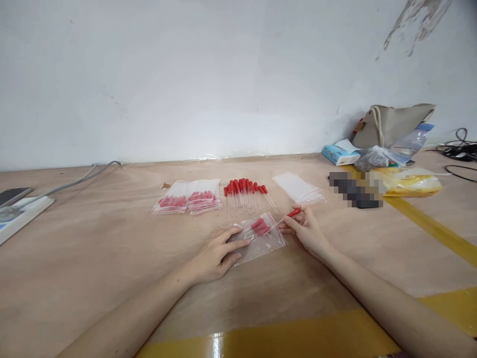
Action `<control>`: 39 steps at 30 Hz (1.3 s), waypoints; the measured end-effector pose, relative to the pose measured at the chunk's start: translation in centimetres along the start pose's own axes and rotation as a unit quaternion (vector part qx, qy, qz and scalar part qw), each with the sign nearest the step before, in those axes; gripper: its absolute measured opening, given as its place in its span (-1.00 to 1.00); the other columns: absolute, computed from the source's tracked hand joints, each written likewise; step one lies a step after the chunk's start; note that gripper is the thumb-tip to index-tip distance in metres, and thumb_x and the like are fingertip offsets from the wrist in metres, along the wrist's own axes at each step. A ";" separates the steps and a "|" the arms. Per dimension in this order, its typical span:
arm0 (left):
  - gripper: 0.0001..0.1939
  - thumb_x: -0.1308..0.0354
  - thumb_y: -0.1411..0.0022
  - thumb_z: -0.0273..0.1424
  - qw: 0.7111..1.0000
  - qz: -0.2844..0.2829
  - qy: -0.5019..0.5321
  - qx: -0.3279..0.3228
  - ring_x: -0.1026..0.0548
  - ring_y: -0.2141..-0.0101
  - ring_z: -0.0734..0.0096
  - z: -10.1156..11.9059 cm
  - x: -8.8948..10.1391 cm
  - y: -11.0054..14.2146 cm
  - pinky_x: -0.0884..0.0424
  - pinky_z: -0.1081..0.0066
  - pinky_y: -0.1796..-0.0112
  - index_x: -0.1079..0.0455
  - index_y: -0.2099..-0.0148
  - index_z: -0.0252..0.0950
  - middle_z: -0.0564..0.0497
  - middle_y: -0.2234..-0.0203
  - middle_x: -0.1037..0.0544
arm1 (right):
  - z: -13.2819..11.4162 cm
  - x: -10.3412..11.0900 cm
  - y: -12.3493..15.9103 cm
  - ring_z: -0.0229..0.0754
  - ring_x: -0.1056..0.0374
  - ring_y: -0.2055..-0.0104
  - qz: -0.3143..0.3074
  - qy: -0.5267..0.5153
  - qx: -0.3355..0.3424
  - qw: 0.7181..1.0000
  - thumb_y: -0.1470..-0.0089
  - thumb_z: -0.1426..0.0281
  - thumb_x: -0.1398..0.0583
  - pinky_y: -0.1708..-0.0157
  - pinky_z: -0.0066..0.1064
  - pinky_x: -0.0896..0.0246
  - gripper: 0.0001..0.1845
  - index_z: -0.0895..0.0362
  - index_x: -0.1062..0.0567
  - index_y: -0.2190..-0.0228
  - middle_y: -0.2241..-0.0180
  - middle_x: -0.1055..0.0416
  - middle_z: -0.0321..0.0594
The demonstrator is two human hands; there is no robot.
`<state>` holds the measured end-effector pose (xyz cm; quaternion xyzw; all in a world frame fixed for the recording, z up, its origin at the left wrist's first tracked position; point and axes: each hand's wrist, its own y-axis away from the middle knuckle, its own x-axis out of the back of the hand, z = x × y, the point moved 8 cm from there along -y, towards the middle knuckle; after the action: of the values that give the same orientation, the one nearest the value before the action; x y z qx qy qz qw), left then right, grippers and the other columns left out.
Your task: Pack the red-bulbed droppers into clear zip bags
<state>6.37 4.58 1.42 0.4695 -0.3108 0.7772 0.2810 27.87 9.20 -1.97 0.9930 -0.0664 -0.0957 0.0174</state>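
Observation:
A clear zip bag (274,240) lies on the wooden table (112,258) with red-bulbed droppers inside it. My left hand (218,253) rests on the bag's left end, fingers spread flat, pinning it down. My right hand (307,231) pinches a red-bulbed glass dropper (293,213) at the bag's right corner, its tip pointing toward the bag mouth. Behind the bag, loose droppers (246,191) lie in a row. To the left of them sit filled bags (188,199), and a stack of empty bags (298,188) lies to the right.
A power strip (20,214) with a phone (13,195) lies at the far left, its cable running along the wall. At the back right are a tissue pack (340,151), a grey tote bag (395,124), plastic bags and black cables (460,149). Yellow tape (428,223) crosses the table.

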 end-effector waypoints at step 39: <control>-0.66 0.06 -0.28 -0.39 1.000 -0.004 -0.005 -0.011 -0.12 -0.11 0.23 0.3 0.1 -0.1 -0.12 0.16 -0.07 -0.26 -0.08 -0.06 0.00 -0.10 -0.18 | -1.9 -3.4 -11.9 -0.10 -0.36 0.43 0.008 0.517 -0.035 0.855 0.35 0.50 -0.24 0.49 -0.43 -0.15 -0.93 0.20 -0.45 0.63 0.61 -0.38 -0.14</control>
<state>6.59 4.42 1.64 0.4717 -0.3188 0.7702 0.2874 26.48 21.48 0.00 0.8978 -0.0521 0.4291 0.0846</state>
